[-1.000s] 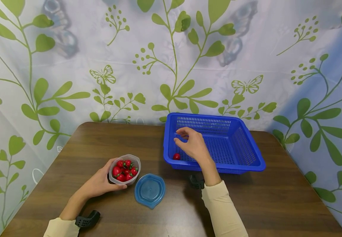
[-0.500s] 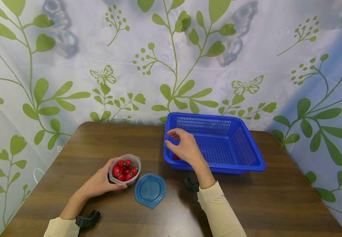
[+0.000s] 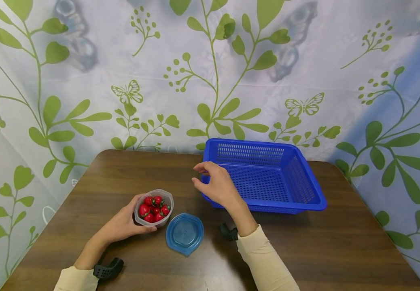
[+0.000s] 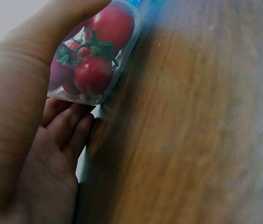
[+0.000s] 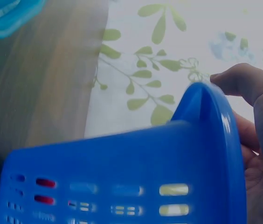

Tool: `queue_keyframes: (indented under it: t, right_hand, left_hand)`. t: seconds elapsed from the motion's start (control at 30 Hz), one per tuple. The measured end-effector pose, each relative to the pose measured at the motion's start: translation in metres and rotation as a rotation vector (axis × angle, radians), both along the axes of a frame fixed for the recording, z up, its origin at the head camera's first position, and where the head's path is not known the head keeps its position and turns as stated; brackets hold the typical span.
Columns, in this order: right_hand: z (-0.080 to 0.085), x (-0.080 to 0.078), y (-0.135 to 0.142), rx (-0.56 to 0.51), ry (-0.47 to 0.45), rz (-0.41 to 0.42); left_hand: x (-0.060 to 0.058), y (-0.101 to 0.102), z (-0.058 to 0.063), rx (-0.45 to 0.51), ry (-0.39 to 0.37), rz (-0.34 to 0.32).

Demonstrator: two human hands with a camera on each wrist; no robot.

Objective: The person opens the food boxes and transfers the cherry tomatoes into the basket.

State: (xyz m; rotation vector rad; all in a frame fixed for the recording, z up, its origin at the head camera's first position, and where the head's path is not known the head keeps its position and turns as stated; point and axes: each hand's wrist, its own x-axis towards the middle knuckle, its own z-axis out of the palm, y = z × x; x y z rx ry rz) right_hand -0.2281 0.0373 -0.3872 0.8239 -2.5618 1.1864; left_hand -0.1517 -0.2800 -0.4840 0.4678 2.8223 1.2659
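Note:
My left hand [image 3: 125, 220] holds a small clear plastic container [image 3: 171, 196], thumb on the near side and fingers behind it. Several red cherry tomatoes [image 3: 153, 209] with green stems fill the container; through its wall the left wrist view shows a tomato [image 4: 93, 74] up close. Over the left rim of a blue plastic basket [image 3: 268, 178] hovers my right hand [image 3: 217, 184], thumb and fingers apart and nothing between them. In the right wrist view that hand [image 5: 257, 126] is beside the basket's rim. Red shows through the slots of the basket wall [image 5: 99, 158].
A blue lid [image 3: 185, 232] lies on the brown wooden table [image 3: 151, 169] between the container and the basket. Behind the table hangs a leaf-patterned cloth [image 3: 181, 117]. Each wrist wears a dark device, such as the left wrist device [image 3: 109, 268].
My right hand has moved left, from above the inside of the basket to its left rim, and now hides the tomato in the basket's corner. The left hand and container stay still.

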Motion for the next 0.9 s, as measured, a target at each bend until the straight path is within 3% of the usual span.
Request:
queue_keyframes:
  t: [0.2,0.9]
  right_hand:
    - [0.002,0.005,-0.008,0.034,-0.006,0.040]
    - [-0.006,0.024,-0.037,0.142,0.120,0.125]
  left_hand:
    - [-0.001,0.000,0.001,0.003,-0.005,0.005]
    - [-0.001,0.000,0.000,0.018,0.006,-0.001]
